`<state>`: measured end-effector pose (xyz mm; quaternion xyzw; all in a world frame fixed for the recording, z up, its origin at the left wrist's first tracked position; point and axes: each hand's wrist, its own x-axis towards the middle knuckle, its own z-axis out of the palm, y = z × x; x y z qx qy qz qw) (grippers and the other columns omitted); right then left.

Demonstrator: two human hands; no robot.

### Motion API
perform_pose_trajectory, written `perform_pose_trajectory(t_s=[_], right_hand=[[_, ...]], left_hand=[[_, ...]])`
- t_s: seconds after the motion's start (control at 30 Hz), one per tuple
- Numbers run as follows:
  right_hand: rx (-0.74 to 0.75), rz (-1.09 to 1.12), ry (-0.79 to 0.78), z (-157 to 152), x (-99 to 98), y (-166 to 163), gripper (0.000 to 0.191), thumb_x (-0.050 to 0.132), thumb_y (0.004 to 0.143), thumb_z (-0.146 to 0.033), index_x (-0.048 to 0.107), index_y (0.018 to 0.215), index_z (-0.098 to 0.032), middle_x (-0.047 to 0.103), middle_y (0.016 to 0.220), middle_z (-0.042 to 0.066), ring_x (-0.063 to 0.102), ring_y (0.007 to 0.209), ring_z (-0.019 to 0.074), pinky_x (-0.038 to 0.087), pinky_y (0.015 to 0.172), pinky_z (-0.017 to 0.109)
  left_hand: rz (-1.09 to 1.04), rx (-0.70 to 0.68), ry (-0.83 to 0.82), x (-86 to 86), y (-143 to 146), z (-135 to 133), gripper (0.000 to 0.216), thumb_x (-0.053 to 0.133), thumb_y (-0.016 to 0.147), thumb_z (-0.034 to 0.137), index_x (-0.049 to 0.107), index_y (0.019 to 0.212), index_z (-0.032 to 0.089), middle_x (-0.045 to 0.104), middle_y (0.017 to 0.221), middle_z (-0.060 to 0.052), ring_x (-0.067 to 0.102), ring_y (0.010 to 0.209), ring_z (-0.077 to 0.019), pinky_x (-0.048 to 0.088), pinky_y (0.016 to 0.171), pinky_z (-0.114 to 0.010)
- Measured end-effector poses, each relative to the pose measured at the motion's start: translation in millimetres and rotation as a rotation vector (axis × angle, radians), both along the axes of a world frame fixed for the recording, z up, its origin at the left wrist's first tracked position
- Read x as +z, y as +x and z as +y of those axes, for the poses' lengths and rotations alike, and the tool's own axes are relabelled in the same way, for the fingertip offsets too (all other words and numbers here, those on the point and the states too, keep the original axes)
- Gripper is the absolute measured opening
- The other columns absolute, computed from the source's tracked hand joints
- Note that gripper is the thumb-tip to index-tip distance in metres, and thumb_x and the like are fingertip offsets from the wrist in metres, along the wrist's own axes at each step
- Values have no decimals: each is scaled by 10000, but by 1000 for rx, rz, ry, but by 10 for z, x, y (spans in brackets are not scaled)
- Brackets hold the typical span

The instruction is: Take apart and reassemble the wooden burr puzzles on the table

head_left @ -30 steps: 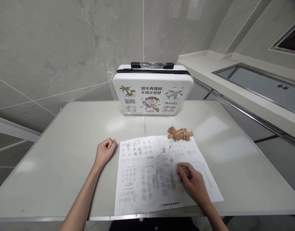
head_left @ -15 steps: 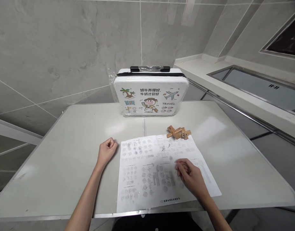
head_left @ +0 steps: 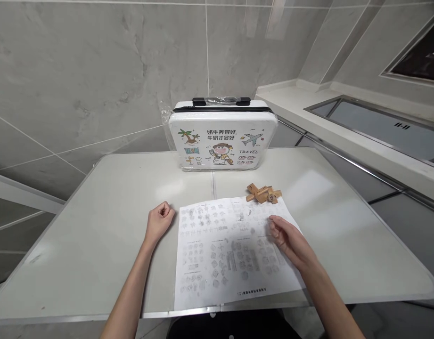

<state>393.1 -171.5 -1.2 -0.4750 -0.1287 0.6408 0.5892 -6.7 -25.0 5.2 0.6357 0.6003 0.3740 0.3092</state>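
A printed sheet of diagrams [head_left: 224, 249] lies flat on the white table [head_left: 96, 226] in front of me. My right hand [head_left: 289, 240] hovers over the sheet's right part, fingers loosely curled and apart, holding nothing. My left hand [head_left: 159, 223] rests on the table just left of the sheet, closed in a fist with nothing visible in it. A small heap of wooden puzzle pieces [head_left: 263, 194] sits beyond the sheet's far right corner, a little ahead of my right hand.
A white case [head_left: 222, 136] with cartoon pictures and a black handle stands upright at the table's far edge against the tiled wall. A ledge with a metal-framed recess [head_left: 372, 127] runs along the right side.
My right hand has lifted off the middle of the sheet and moved forward and to the right, towards the wooden pieces. The left fist has stayed put.
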Motion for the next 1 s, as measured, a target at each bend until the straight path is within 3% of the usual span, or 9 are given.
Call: perform_pose_trajectory(t_s=[0.17, 0.47, 0.7, 1.0], right_hand=[[22, 291, 52, 205, 29, 130, 158, 729, 927, -146, 608, 1006, -208, 478, 734, -55, 424, 515, 75, 455, 383, 119], [-55, 710, -6, 446, 8, 225, 302, 628, 993, -71, 536, 1260, -180, 527, 737, -73, 519, 509, 58, 481, 408, 88], [15, 545, 112, 602, -64, 312, 346, 715, 935, -93, 557, 1225, -200, 540, 714, -92, 507, 503, 61, 454, 401, 90], [-64, 409, 132, 587, 45, 256, 148, 662, 974, -84, 616, 1026, -215, 452, 668, -89, 418, 461, 66, 422, 368, 96]], left_hand=[[-7, 0, 4, 20, 7, -9, 281, 547, 731, 262, 277, 659, 233, 266, 651, 58, 265, 620, -120, 245, 589, -244], [-12, 2, 8, 2, 1, -20, 296, 553, 750, 240, 270, 665, 233, 253, 656, 60, 256, 626, -121, 234, 589, -247], [-10, 10, 8, -40, -10, -8, 281, 555, 754, 236, 291, 657, 230, 252, 650, 63, 256, 623, -121, 227, 587, -249], [-13, 5, 8, -17, -4, -3, 283, 558, 751, 234, 293, 651, 228, 254, 642, 64, 253, 616, -120, 227, 584, -250]])
